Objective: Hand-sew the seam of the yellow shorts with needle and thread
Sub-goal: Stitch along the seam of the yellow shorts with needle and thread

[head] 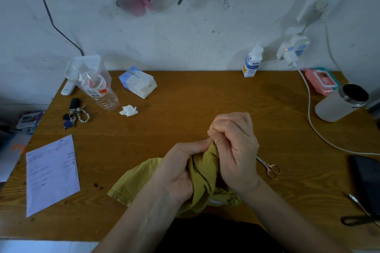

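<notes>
While I hold the crumpled yellow shorts [203, 172] bunched over the near edge of the brown wood-grain table [205, 96], my left hand [181, 170] grips the cloth from the side, thumb laid along its raised peak. My right hand [236, 150] is curled tight, thumb and fingertips pinching that same peak. Needle and thread are too small to make out.

At the far left a clear plastic water bottle with a red-and-white label [102, 92] leans over, looking empty. A pale blue tissue pack [137, 82] beside it is torn open, with white tissues showing. A small white capped drink bottle with a blue and orange label [251, 63] stands upright against the wall. On the right a white steel-rimmed tumbler [341, 102] has no lid on; its inside is dark and I cannot tell what it holds. A flat pink wipes pack [320, 82] lies behind it.

A crumpled white tissue [129, 110], a bunch of keys on a bead loop [76, 115] and a printed white paper sheet [51, 174] lie to my left. Small rose-gold scissors [269, 167] lie just beside my right hand, which hides their tips. A white charging cable [310, 113] runs along the right side toward a dark phone [366, 181].
</notes>
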Available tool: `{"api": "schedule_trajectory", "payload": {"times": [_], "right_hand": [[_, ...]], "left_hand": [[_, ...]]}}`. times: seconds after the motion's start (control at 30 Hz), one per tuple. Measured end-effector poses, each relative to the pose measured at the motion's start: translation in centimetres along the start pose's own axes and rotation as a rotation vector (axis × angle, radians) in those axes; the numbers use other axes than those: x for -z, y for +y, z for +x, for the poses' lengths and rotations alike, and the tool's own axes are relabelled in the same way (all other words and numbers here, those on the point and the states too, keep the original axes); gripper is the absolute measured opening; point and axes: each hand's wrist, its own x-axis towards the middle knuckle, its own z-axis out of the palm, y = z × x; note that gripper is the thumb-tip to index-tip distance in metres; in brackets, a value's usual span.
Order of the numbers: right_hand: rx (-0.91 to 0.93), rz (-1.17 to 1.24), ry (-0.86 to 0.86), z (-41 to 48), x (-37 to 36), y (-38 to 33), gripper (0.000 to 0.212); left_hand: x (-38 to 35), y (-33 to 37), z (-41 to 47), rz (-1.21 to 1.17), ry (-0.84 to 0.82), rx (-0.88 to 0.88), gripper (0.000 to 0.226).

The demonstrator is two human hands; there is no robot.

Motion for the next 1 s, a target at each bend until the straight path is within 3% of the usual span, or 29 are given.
{"api": "schedule_trajectory", "payload": {"times": [0.1, 0.2, 0.47, 0.57, 0.67, 0.73, 0.83, 0.9, 1.0], "right_hand": [[-0.164, 0.057, -0.033, 0.0, -0.1, -0.2, 0.021], [-0.214, 0.033, -0.131, 0.0, -0.1, -0.1, 0.023], [-0.020, -0.077, -0.021, 0.4, -0.3, 0.0, 0.025], [-0.026, -0.064, -0.078, 0.6, -0.4, -0.5, 0.023], [-0.218, 0.062, -0.133, 1.3, 0.1, -1.4, 0.019], [-0.338, 0.210, -0.142, 2.1, 1.0, -1.7, 0.018], [-0.737, 0.813, -0.147, 3.6, 2.6, -1.8, 0.022], [-0.984, 1.152, -0.085, 4.3, 3.6, -1.1, 0.023], [-1.096, 1.238, -0.015, 4.8, 4.9, 0.3, 0.019]], "left_hand": [[0.1, -0.1, 0.2, 0.031, 0.027, -0.131, 0.022], [0.4, 0.0, 0.3, 0.109, 0.116, -0.218, 0.022], [-0.2, 0.2, 0.3, 0.020, 0.064, -0.049, 0.021], [0.2, 0.2, 0.3, 0.020, 0.063, -0.047, 0.030], [0.6, 0.3, 0.4, 0.135, 0.104, -0.183, 0.015], [1.4, 0.6, 0.3, 0.236, 0.191, -0.306, 0.020], [2.3, 1.2, -0.2, 0.375, 0.270, -0.427, 0.008], [2.7, 1.8, -0.6, 0.431, 0.321, -0.490, 0.018], [3.1, 2.4, -0.9, 0.473, 0.364, -0.551, 0.025]]}}
